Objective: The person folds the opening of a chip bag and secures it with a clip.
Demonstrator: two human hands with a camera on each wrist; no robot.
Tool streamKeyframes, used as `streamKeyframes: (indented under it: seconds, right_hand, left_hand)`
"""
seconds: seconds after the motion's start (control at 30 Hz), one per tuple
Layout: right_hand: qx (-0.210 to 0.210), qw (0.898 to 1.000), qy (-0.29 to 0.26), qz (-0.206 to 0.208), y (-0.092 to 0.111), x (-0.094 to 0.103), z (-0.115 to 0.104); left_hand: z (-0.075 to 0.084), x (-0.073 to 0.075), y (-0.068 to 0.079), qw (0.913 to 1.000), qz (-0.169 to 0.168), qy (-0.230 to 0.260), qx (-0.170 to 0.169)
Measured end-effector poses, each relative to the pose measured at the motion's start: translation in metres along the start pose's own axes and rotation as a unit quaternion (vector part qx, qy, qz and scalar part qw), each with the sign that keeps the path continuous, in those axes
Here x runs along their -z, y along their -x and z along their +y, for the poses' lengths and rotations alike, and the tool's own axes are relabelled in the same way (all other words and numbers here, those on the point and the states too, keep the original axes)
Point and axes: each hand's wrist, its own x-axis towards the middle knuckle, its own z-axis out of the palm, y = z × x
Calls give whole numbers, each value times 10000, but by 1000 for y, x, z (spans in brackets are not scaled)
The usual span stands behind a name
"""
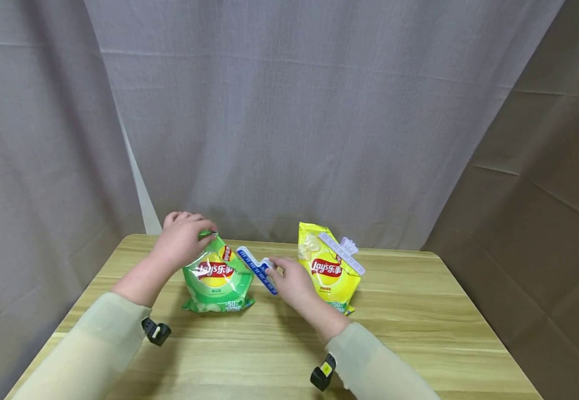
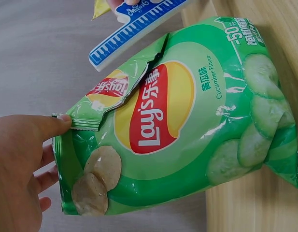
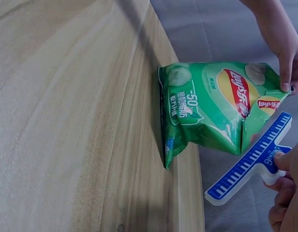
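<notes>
A green Lay's chip bag (image 1: 215, 283) stands upright on the table, its top edge folded over toward the front. My left hand (image 1: 183, 236) pinches the fold at the bag's upper left corner, thumb in front and fingers behind, as the left wrist view shows. My right hand (image 1: 292, 280) holds a blue and white clip (image 3: 250, 162) with a piano-key pattern by its handle. The clip's long bar is tilted beside the bag's folded right side, close to it. In the right wrist view, part of my right hand is cut off by the frame edge.
A yellow Lay's chip bag (image 1: 327, 283) stands to the right, behind my right hand, with a pale purple clip (image 1: 342, 253) across its folded corner. Grey curtains (image 1: 289, 122) hang behind the wooden table (image 1: 409, 322), and a brown one (image 1: 534, 233) on the right.
</notes>
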Motion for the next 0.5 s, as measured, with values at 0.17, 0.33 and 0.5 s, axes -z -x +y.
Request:
streamKeyframes:
  seconds: [0.17, 0.33, 0.5]
  right_hand:
    - [105, 9998, -31, 152, -2, -4, 0]
    - [32, 9999, -43, 139, -3, -8, 0]
    - [-17, 9999, -33, 159, -4, -10, 0]
  left_hand:
    - [1, 1, 1, 10000, -1, 25, -6]
    - [1, 1, 2, 10000, 8, 45, -25]
    - [2, 1, 1, 10000, -6, 36, -36]
